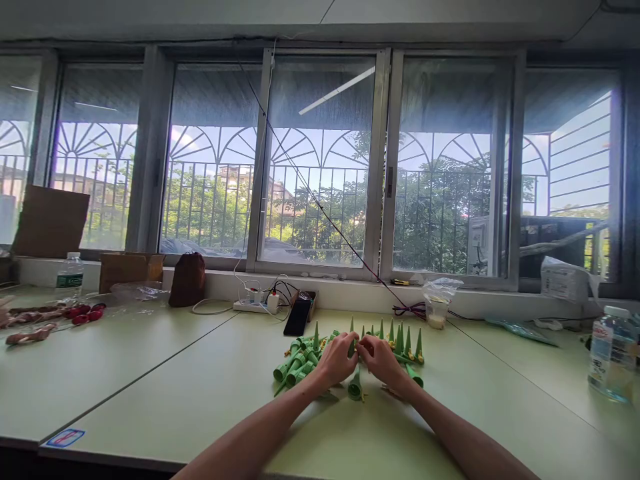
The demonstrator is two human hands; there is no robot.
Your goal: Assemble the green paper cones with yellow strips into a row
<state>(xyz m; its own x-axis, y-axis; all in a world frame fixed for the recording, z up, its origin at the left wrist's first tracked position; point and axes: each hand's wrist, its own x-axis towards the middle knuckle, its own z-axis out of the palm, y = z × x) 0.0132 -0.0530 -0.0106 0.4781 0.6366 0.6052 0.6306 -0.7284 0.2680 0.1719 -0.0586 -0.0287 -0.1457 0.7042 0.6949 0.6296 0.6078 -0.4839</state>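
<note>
My left hand (338, 360) is closed, its fingertips around what looks like a small green cone (352, 327) whose tip points up. Close beside it, my right hand (383, 361) is pinched at the same spot; what lies between its fingertips is hidden. A heap of green cones (299, 365) lies to the left of my hands, many on their sides with open ends showing. Behind and right of my hands, several cones (409, 343) stand upright with small yellow pieces at their bases. One more cone (355, 387) lies on the table below my hands.
The pale green table (200, 407) has seams between its panels. At the back are a black phone (297, 315), a power strip (255, 305) and a plastic cup with a bag (438, 310). A clear bottle (611, 353) stands right; red and tan items (85, 313) lie left.
</note>
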